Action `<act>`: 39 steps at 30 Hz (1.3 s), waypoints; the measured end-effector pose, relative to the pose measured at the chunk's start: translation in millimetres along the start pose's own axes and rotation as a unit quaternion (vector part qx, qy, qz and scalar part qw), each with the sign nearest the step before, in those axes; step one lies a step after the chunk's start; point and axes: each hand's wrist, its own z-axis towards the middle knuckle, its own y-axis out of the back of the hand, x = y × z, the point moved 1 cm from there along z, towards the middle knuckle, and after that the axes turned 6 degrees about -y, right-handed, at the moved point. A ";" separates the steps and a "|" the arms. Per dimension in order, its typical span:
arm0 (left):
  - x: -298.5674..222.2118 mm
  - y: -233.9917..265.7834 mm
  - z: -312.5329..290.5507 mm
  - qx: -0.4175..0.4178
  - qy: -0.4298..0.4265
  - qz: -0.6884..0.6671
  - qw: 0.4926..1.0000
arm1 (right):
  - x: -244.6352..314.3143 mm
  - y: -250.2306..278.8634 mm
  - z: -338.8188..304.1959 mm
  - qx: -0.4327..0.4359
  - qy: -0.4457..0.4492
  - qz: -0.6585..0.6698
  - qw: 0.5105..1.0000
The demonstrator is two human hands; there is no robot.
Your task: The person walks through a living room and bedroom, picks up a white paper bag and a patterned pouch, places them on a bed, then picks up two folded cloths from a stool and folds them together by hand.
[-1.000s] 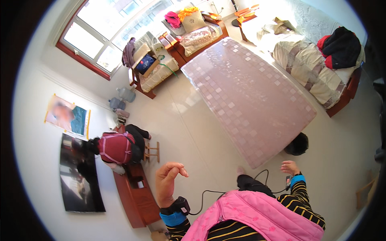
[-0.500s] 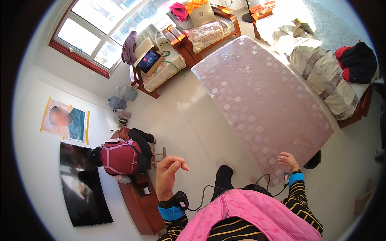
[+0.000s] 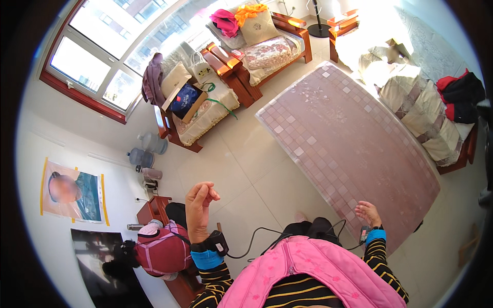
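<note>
My left hand (image 3: 199, 206) is raised in front of me over the tiled floor. Its fingers bend loosely, a little apart, and nothing shows in it. Near the corner of the long table (image 3: 349, 138), my right hand (image 3: 367, 211) is held up with its fingers loosely spread, also holding nothing. A blue band and a dark device (image 3: 218, 242) sit on my left wrist; another blue band (image 3: 376, 234) is on the right. A black cable (image 3: 251, 241) runs from the left device to my body. A pink garment (image 3: 308, 272) covers my front.
To my left, a person in a red vest (image 3: 163, 251) leans by a reddish wooden cabinet (image 3: 153, 209). Armchairs stand by the window, one bearing an open carton (image 3: 192, 109). Water jugs (image 3: 141, 157) stand by the wall. A covered sofa (image 3: 405, 97) lies beyond the table.
The view has shifted, so the table and chairs sit lower in the picture and the person in red nearer its lower left. My left hand appears farther left and slightly higher.
</note>
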 end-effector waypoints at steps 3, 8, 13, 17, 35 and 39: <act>3.9 23.7 79.7 0.012 0.023 -0.002 1.000 | 16.4 -35.0 25.0 -0.007 0.015 0.041 0.999; 21.8 47.7 228.5 0.057 0.045 -0.008 0.997 | 55.8 -88.7 86.9 -0.041 -0.009 0.065 0.997; 34.2 72.9 343.5 0.020 0.057 -0.049 0.997 | 139.9 -175.9 183.2 -0.025 0.026 0.109 0.993; 32.1 122.0 431.2 -0.034 0.064 -0.053 0.996 | 229.1 -284.8 252.9 0.050 0.068 0.067 0.994; 117.9 376.7 840.9 -0.136 0.156 -0.086 0.975 | 334.3 -555.6 391.0 -0.037 0.094 0.152 0.983; 146.1 412.1 939.9 -0.125 0.171 -0.110 0.971 | 349.8 -619.5 408.0 -0.045 0.066 0.129 0.988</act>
